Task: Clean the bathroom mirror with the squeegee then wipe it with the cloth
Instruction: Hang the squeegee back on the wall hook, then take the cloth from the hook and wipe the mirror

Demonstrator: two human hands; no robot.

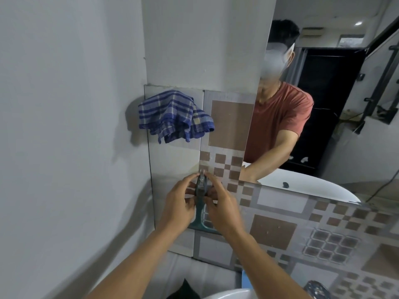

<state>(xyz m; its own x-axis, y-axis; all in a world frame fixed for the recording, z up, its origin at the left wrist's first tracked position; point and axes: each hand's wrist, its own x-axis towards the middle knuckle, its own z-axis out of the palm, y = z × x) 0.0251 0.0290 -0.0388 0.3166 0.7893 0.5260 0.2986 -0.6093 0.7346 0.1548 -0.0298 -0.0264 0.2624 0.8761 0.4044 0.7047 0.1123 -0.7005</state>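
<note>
A dark green squeegee (pixel 200 209) hangs handle up against the tiled wall, its blade at the bottom. My left hand (pixel 180 199) and my right hand (pixel 222 205) both grip its handle near a small wall hook (pixel 202 172). A blue checked cloth (pixel 174 116) hangs on the wall above and to the left. The mirror (pixel 336 117) fills the upper right and reflects a person in a red T-shirt.
Patterned brown and grey tiles (pixel 274 231) cover the wall below the mirror. A plain grey wall (pixel 64 126) stands on the left. The rim of a white sink (pixel 228 294) shows at the bottom edge, with a dark object beside it.
</note>
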